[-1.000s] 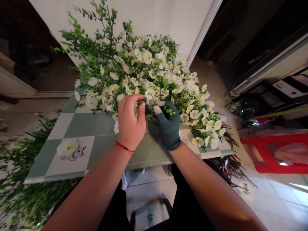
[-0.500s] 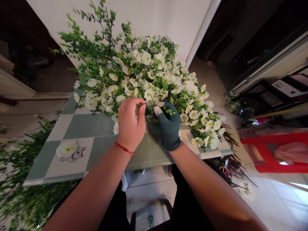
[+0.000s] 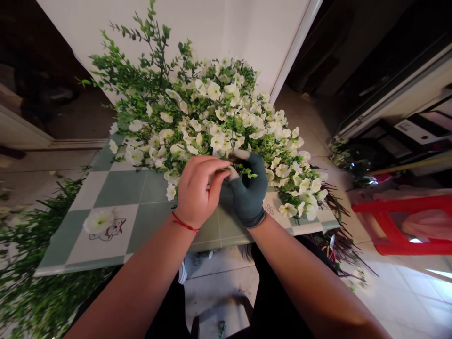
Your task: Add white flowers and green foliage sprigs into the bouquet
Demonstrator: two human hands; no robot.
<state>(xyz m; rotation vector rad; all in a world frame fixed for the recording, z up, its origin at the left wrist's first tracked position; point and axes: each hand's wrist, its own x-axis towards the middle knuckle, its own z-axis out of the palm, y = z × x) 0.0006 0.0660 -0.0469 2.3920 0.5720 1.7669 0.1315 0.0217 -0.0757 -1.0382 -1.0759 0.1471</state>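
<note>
Pinching one sprig (image 3: 226,170), two hands.

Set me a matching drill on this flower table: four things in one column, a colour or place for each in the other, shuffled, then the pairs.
Things
1. left hand
2. right hand
3. loose white flower
4. stool

Descriptions
A. wears a dark green glove
B. red, on the floor at the right
C. bare, with a red string at the wrist
D. lies alone on the near left of the checked table, beside a cat print

Pairs: 1-C, 2-A, 3-D, 4-B
</note>
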